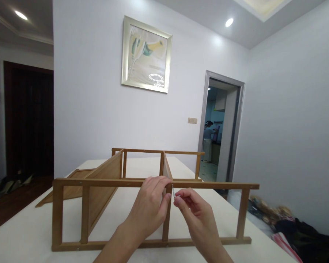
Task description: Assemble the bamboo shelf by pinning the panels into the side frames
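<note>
- Right grip (199, 215) closes on a thin metal rod (173, 190), perhaps a hex key, held against the near top rail's joint.
- Left grip (150, 201), just left of it, clasps the wooden frame (106, 182) at that joint.
- Below both grips, the frame lies on the white desk (22, 233).
- Left of them, beyond the near rails, rests a separate wooden panel (72, 191).
</note>
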Demonstrator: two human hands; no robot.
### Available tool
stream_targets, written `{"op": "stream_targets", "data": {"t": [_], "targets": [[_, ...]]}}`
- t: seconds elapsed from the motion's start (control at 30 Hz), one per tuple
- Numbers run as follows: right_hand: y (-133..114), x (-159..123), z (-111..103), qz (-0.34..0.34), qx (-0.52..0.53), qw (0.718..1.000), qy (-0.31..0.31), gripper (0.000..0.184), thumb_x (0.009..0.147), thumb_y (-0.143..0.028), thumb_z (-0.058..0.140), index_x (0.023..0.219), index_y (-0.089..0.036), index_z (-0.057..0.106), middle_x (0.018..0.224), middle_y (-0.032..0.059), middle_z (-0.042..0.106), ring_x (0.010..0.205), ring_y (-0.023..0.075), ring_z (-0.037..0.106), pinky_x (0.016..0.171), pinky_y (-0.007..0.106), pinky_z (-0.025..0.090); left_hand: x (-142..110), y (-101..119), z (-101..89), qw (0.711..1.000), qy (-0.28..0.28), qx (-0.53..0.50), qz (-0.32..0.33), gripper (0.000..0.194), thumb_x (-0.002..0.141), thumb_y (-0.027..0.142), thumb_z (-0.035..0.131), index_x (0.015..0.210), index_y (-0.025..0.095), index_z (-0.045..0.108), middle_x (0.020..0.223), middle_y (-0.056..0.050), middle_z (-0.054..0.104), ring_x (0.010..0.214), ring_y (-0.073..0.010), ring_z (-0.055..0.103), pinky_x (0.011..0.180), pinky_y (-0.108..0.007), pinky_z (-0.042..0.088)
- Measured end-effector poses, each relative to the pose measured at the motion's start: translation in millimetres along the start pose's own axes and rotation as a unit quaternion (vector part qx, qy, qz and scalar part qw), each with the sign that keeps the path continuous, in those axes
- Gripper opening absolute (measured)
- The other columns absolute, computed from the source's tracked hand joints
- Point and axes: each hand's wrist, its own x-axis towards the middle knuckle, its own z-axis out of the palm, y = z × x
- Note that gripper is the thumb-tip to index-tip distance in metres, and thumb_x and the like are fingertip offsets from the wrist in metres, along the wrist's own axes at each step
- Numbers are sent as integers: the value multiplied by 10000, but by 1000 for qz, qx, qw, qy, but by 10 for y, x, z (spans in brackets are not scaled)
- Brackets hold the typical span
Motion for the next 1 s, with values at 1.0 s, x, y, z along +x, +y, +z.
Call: {"op": "stream_targets", "data": {"t": [1.0], "targets": [[686, -785, -51, 127, -65, 990, -23, 302, 925, -448, 528, 756, -200, 563, 681, 0, 571, 637, 155, 531, 574, 251, 428, -900, -177, 413, 997, -56, 33, 27, 221, 872, 72, 457, 1017, 199, 563, 885, -72, 656, 820, -224, 606, 750, -401, 499]]}}
